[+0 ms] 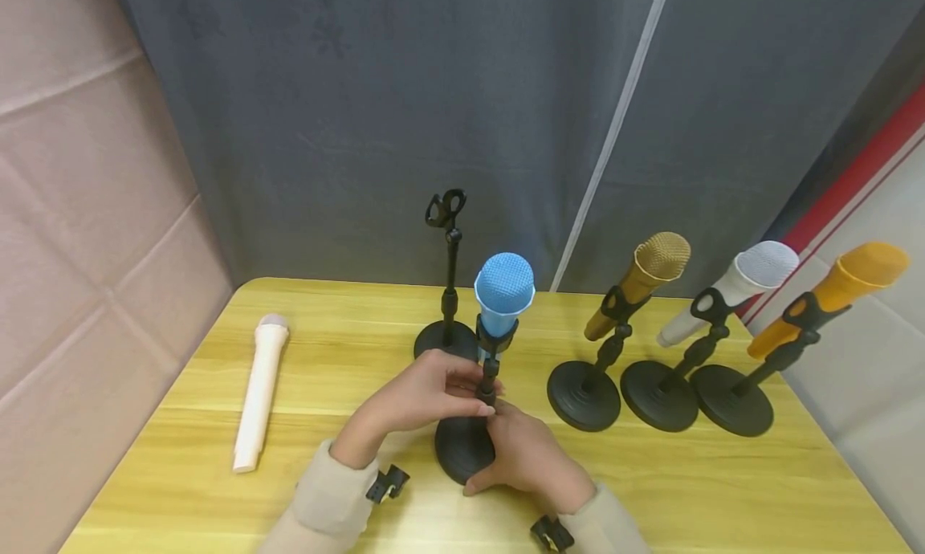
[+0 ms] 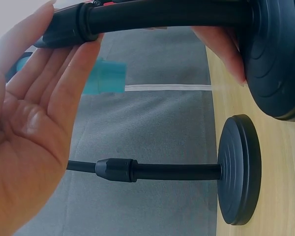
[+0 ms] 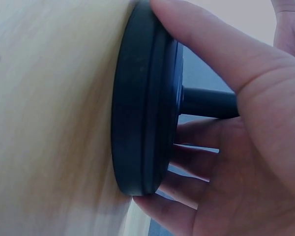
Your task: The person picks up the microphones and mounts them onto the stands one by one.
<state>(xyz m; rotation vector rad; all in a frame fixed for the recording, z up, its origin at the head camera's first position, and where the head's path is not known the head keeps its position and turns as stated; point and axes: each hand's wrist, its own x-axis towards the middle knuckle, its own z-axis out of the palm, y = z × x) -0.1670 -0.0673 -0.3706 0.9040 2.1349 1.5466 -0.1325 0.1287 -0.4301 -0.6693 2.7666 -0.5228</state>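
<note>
A blue microphone [image 1: 504, 289] sits in the clip at the top of a black microphone stand [image 1: 462, 450], head up. My left hand [image 1: 433, 389] holds the pole's collar [image 2: 69, 24] between thumb and fingers, just below the clip. Lower down, my right hand [image 1: 527, 454] grips the stand's round base [image 3: 145, 108], thumb on the near edge and fingers around the far side. The base stands on the wooden table in the right wrist view. Behind it is a second black stand [image 1: 450, 297] with a bare clip.
On the left of the table [image 1: 347, 313] lies a white microphone [image 1: 260, 393]. To the right stand three more stands, bearing a gold microphone [image 1: 646, 273], a silver-white one [image 1: 744, 281] and an orange one [image 1: 841, 289]. A grey curtain [image 1: 361, 120] hangs behind the table.
</note>
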